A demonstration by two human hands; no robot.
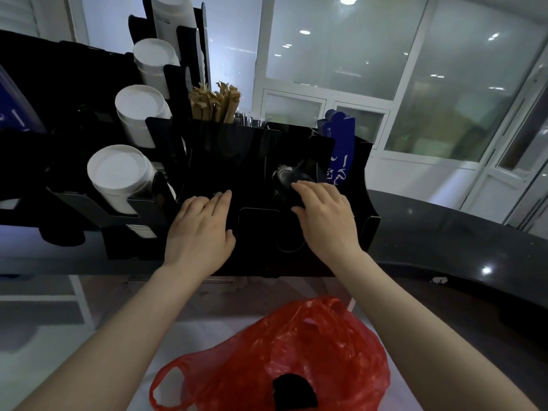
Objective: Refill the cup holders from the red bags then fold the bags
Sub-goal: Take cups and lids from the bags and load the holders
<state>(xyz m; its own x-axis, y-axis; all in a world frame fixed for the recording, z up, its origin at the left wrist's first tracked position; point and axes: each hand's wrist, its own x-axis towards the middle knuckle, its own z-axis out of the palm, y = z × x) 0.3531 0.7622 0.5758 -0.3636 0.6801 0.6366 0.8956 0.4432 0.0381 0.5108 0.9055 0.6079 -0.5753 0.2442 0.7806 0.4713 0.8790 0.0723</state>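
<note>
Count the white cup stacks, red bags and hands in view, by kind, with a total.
White cup stacks: 4
Red bag: 1
Hands: 2, left hand and right hand, the right gripping dark lids
Total: 7

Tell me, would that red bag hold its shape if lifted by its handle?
Probably not: the red bag is thin, crinkled film, so it would likely sag and fold. It seems light for its bulk, though a dark item shows at its near edge. Its loop handle should pull taut first.
</note>
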